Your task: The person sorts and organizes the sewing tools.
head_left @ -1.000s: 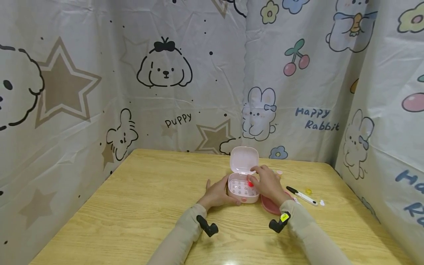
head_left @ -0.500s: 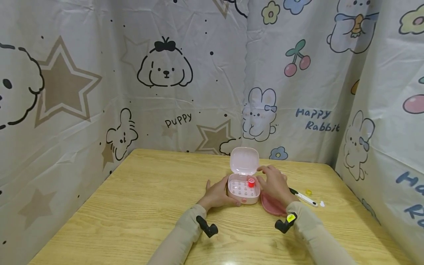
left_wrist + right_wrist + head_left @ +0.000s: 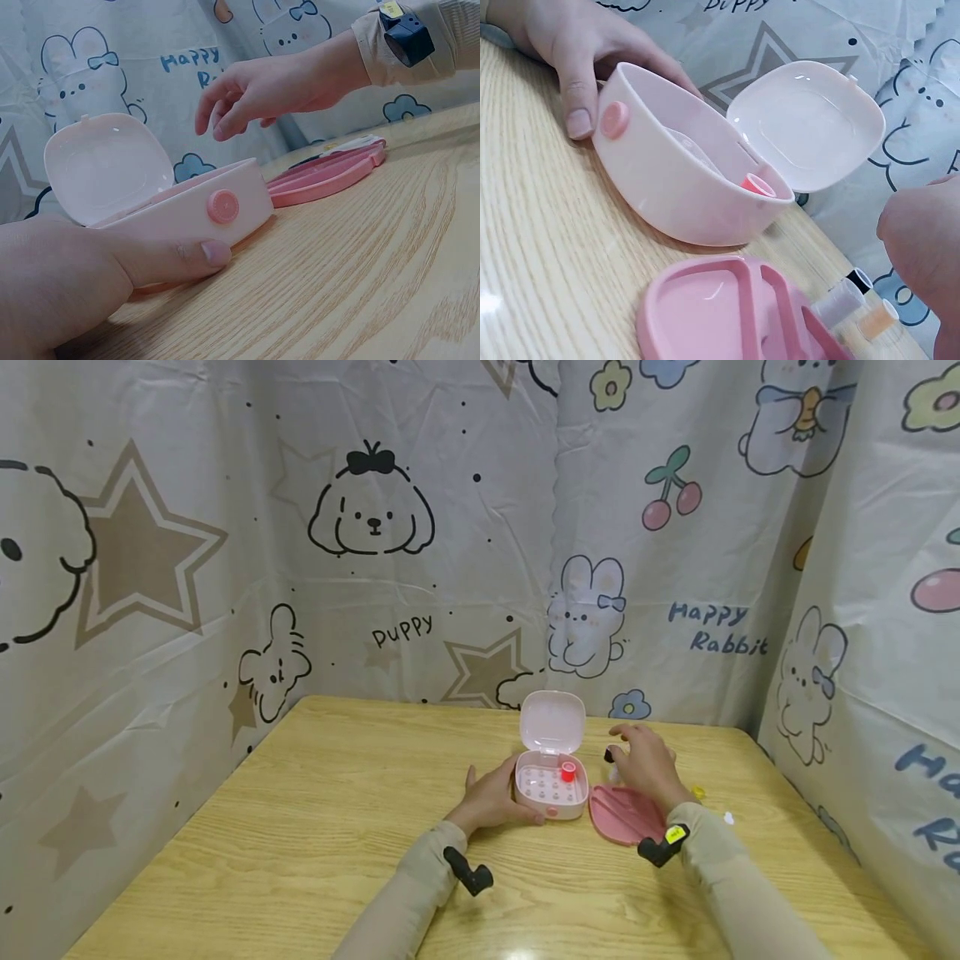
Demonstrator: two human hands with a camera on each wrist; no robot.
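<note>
A pale pink box (image 3: 551, 814) stands on the table with its lid (image 3: 552, 722) raised; rows of small pegs cover its floor. My left hand (image 3: 491, 797) grips the box's left end, thumb across the front beside the round pink button (image 3: 615, 120). Inside, at the back right corner, stands a red thread spool (image 3: 568, 772). To the right of the box my right hand (image 3: 645, 764) hovers with loosely bent fingers, holding nothing. Near it in the right wrist view are a black spool (image 3: 859, 280), a white spool (image 3: 838, 301) and an orange spool (image 3: 877, 319).
A darker pink divided tray (image 3: 622, 817) lies right of the box. Behind it, a white-handled tool (image 3: 352, 144) shows in the left wrist view. Farther right are a small yellow item (image 3: 699, 792) and a small white piece (image 3: 728, 817). Printed curtains surround the table.
My right hand has let go of the red spool inside the box and moved right, over the spools behind the tray. My left hand has stayed on the box.
</note>
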